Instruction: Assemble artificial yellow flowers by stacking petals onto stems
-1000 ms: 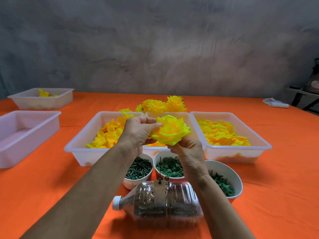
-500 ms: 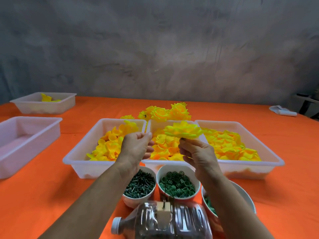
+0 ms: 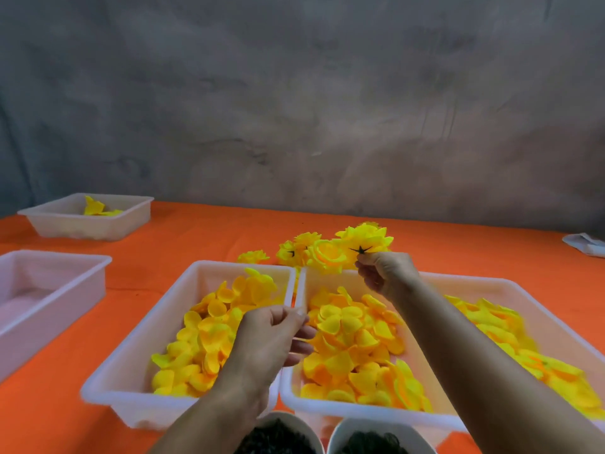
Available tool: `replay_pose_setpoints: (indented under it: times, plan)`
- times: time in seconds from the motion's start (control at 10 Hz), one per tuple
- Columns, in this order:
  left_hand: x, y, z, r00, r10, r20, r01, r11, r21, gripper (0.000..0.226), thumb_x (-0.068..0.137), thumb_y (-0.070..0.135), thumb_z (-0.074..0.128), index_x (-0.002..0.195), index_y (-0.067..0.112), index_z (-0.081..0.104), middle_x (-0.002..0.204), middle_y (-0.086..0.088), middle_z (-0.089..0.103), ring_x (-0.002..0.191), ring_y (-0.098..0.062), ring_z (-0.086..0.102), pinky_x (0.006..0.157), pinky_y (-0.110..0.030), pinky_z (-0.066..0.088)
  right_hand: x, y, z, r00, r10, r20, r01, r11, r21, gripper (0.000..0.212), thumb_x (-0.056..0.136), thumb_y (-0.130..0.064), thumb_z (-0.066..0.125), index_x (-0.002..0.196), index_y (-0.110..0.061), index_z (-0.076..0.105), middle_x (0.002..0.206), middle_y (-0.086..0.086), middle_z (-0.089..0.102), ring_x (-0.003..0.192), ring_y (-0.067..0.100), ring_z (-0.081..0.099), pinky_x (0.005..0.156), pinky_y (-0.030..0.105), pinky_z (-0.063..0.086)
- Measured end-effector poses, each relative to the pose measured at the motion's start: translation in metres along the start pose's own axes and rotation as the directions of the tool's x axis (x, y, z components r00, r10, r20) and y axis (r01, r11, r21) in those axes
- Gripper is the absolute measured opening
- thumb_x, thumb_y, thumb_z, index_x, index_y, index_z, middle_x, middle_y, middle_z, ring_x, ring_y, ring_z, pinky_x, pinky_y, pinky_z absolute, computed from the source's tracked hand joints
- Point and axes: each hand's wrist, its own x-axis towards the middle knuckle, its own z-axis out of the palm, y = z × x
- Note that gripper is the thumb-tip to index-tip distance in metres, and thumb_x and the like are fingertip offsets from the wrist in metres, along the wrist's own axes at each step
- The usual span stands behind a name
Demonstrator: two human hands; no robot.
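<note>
Right hand: the right hand [image 3: 383, 273] is reached out over the far rim of the middle tray [image 3: 360, 412], fingertips pinched on the underside of a finished flower [image 3: 365, 240], at its dark green star-shaped base
Flower position: held bloom-away at the edge of the pile of finished flowers [image 3: 307, 252] on the orange cloth [image 3: 196, 234] behind the trays; touching or just beside the pile, cannot tell which
Left hand: the left hand [image 3: 271, 335] hovers over the gap between the left tray [image 3: 131, 365] and the middle tray, thumb and forefinger close together, other fingers loosely curled; nothing visible in it
Change: one second ago both hands held this flower low, near the bowls; now only the right has it, carried forward to the pile, and the left has come off
Meaning: judged, this flower is complete and being set down with the others; one unit done
Stock: loose yellow petals [image 3: 353, 339] fill both near trays, more in the right tray [image 3: 510, 286]; two bowls [image 3: 376, 427] of dark parts at the lower edge
Next: likely release, then a fresh stem
</note>
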Motion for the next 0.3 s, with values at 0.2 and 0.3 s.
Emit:
replay_pose_setpoints:
  times: [0.2, 0.3]
  plan:
    - [0.018, -0.004, -0.007, 0.999, 0.029, 0.028, -0.029, 0.999, -0.017, 0.023, 0.094, 0.019, 0.055, 0.079, 0.009, 0.069, 0.071, -0.002, 0.073, 0.060, -0.011, 0.063, 0.057, -0.023, 0.046, 0.057, -0.032, 0.028, 1.000, 0.017, -0.005, -0.017, 0.998, -0.055, 0.024, 0.087, 0.004, 0.055, 0.066, -0.007, 0.050, 0.032, 0.002, 0.049, 0.023, 0.007, 0.042, 0.039, 0.017, 0.037]
    - [0.018, 0.000, -0.009, 0.999, 0.030, 0.024, -0.030, 1.000, 0.003, 0.023, 0.094, 0.020, 0.054, 0.080, 0.010, 0.069, 0.073, -0.002, 0.073, 0.061, -0.010, 0.064, 0.056, -0.020, 0.046, 0.061, -0.026, 0.035, 0.998, 0.060, 0.022, -0.057, 0.993, -0.101, 0.030, 0.093, 0.000, 0.046, 0.064, -0.008, 0.044, 0.043, 0.006, 0.047, 0.029, 0.010, 0.040, 0.037, 0.015, 0.033]
